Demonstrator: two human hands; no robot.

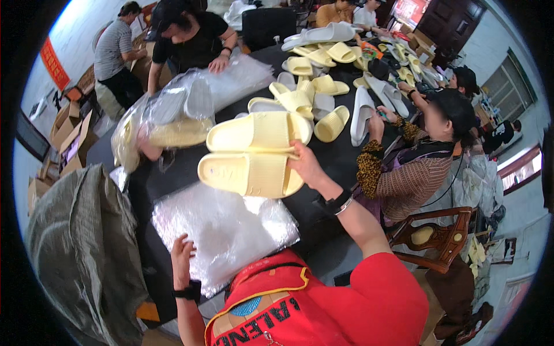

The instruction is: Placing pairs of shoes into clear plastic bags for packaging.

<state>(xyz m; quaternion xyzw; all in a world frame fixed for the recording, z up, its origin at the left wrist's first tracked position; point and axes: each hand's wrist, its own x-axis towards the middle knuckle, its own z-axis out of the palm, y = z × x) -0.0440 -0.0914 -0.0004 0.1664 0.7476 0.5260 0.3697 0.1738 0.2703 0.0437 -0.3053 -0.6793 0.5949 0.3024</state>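
Note:
Two pale yellow slide sandals (231,172) lie side by side in the grip of my right hand (307,165), which pinches them by their strap ends, above the dark table. My left hand (183,249) holds nothing, its fingers loosely apart at the left edge of a stack of clear plastic bags (225,228). These bags lie flat on the table nearest me, below the held sandals. Behind the sandals is a loose heap of yellow and grey slide sandals (297,104).
Across the table, a person in black (190,37) stands by more clear plastic sheets (242,78). Bagged grey and yellow sandals (187,118) lie at left. A seated person (410,167) at right handles a white sandal (362,115). A grey cloth-covered pile (81,242) borders the table's left.

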